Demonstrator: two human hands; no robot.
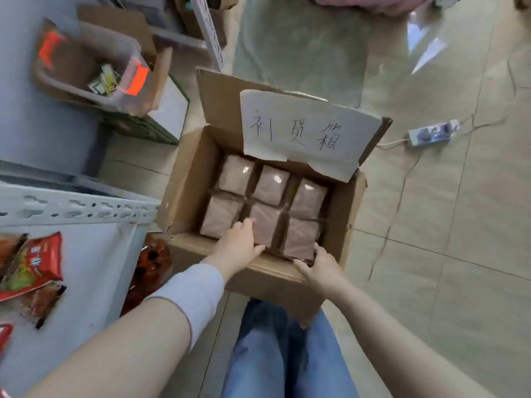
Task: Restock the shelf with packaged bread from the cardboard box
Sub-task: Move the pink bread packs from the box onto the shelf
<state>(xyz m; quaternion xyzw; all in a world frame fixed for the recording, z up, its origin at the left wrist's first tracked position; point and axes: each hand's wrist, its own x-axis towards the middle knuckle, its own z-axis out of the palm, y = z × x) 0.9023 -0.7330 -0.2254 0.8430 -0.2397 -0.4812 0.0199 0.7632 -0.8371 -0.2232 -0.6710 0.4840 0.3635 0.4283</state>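
Tiled floor (pixel 431 254) carries the open cardboard box (pixel 189 179), where six wrapped bread packs (pixel 270 182) lie in two rows. The left hand (pixel 240 245) lies over the near middle pack; whether it grips is unclear. The right hand (pixel 319 268) rests spread at the near-right pack's edge. The shelf (pixel 86 254) shows only snack packets (pixel 37 262), so restocking looks barely begun.

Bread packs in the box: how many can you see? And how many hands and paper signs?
Clear-wrapped brown bread packs showing in the brown cardboard box: 6
Bare hands, left hand and right hand: 2
White handwritten paper sign: 1
Total: 9
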